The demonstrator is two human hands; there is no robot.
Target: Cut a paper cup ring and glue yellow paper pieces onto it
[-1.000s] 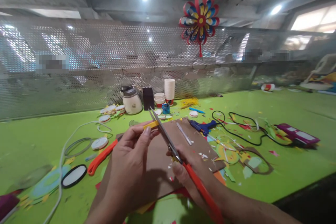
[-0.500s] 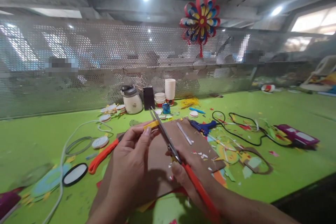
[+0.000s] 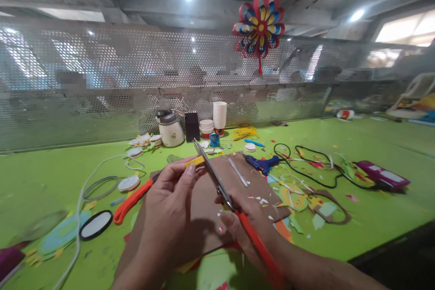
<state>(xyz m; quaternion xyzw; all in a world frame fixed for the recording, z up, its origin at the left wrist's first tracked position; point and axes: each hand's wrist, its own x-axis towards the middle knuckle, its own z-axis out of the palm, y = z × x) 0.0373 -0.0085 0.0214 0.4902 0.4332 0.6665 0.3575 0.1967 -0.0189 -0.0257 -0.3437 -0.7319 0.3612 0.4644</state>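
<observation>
My left hand (image 3: 170, 208) pinches a small yellow strip (image 3: 195, 161), which looks like paper or card, between thumb and fingers. Orange-handled scissors (image 3: 260, 247) are gripped in my right hand (image 3: 246, 224). Their metal blades point up and away, and they lie right beside the end of the strip. Whether the blades touch it I cannot tell. Beneath both hands is a brown cardboard sheet (image 3: 204, 199), scattered with white paper scraps. A silver pen-like tool (image 3: 238, 172) rests on it. Left of my left hand lies another orange-handled tool (image 3: 132, 200), its far end partly hidden.
A blue glue gun (image 3: 261, 163) with a black cord lies at the right, near paper scraps and a purple box (image 3: 382, 175). At the back stand a kettle (image 3: 170, 130), a dark phone (image 3: 192, 127) and stacked paper cups (image 3: 219, 115). A white cable (image 3: 80, 208) crosses the left side.
Almost nothing differs. The view has shifted very slightly, and both hands keep the yellow strip and the scissors in nearly the same pose.
</observation>
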